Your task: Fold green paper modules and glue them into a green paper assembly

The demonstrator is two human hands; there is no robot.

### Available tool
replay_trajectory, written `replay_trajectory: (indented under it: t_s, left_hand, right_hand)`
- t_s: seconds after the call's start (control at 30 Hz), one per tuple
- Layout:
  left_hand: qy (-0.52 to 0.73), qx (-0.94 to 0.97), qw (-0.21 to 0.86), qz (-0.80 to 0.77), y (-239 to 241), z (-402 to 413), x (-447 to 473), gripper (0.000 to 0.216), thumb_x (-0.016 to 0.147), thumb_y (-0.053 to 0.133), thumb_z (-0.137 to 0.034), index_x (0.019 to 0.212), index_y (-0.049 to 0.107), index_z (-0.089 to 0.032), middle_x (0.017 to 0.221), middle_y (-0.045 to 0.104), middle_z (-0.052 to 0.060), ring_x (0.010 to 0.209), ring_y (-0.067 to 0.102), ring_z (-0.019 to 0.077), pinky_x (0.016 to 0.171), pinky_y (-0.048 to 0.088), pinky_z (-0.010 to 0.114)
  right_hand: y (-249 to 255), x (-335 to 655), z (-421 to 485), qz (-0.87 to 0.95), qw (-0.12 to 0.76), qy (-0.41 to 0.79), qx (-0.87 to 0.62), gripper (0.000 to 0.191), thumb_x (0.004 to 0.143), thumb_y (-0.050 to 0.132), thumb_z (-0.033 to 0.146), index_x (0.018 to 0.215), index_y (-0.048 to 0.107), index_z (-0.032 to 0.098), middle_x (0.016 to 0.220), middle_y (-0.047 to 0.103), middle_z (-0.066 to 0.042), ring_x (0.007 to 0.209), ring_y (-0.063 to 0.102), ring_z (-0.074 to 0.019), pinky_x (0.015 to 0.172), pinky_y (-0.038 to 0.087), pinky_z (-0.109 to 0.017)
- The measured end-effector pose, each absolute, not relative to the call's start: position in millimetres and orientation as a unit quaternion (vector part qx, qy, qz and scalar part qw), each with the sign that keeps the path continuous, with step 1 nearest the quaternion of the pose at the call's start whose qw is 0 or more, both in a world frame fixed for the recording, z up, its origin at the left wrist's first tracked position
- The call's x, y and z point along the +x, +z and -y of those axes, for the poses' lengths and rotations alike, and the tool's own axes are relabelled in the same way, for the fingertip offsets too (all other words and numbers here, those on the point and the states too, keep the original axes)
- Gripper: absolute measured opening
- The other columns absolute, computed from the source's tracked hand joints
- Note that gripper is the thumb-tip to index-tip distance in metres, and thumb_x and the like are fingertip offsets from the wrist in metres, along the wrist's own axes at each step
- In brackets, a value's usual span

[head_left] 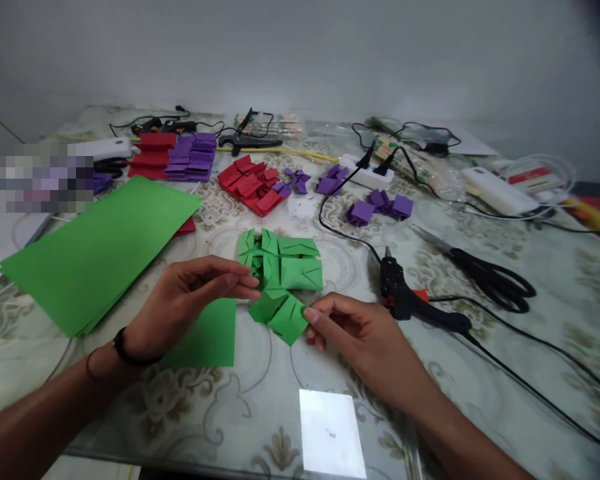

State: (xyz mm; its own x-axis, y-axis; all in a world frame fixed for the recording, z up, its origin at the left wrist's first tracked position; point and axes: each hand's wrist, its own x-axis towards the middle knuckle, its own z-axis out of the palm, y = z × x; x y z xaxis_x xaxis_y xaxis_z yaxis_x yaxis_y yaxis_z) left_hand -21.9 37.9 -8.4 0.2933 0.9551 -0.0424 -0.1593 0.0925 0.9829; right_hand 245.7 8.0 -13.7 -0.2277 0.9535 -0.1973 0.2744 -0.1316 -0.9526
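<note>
My left hand (190,297) hovers over the table with its fingers pressed together, the tips touching a folded green paper piece (279,313). My right hand (355,333) pinches the right corner of that same green piece. Just behind it lies a cluster of several folded green paper units (285,260). Under my left wrist sits a small green paper square (213,340). To the left lies a stack of large green sheets (95,250).
A black glue gun (410,300) and black scissors (485,273) lie to the right, cables trailing across the table. Red folded pieces (250,183), purple folded pieces (375,203) and stacked red and purple paper (175,157) sit further back, near a white power strip (367,175).
</note>
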Motion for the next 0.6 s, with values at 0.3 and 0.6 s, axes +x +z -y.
replay_trajectory:
  t_s: [0.3,0.6]
  left_hand:
    - [0.425,0.522,0.608,-0.421,-2.0,-35.0,-20.6,0.013,0.088,0.090,-0.022,0.079,0.081,-0.019,0.079,0.087,0.004,0.076,0.085,0.0211,0.076,0.069,0.028]
    - [0.435,0.518,0.623,-0.392,-2.7,-37.5,-22.3,0.029,0.103,0.073,-0.041,0.087,0.075,-0.017,0.080,0.078,0.003,0.070,0.078,0.0177,0.071,0.065,0.029]
  right_hand:
    - [-15.3,244.7,-8.5,0.578,0.317,0.531,-0.532,0.038,0.095,0.072,0.055,0.078,0.071,0.021,0.067,0.074,-0.003,0.061,0.067,-0.0158,0.061,0.055,-0.028]
    - [-18.0,244.6,-8.8,0.578,0.319,0.535,-0.527,0.038,0.096,0.072,0.053,0.077,0.071,0.021,0.067,0.073,-0.002,0.060,0.066,-0.0149,0.060,0.054,-0.027]
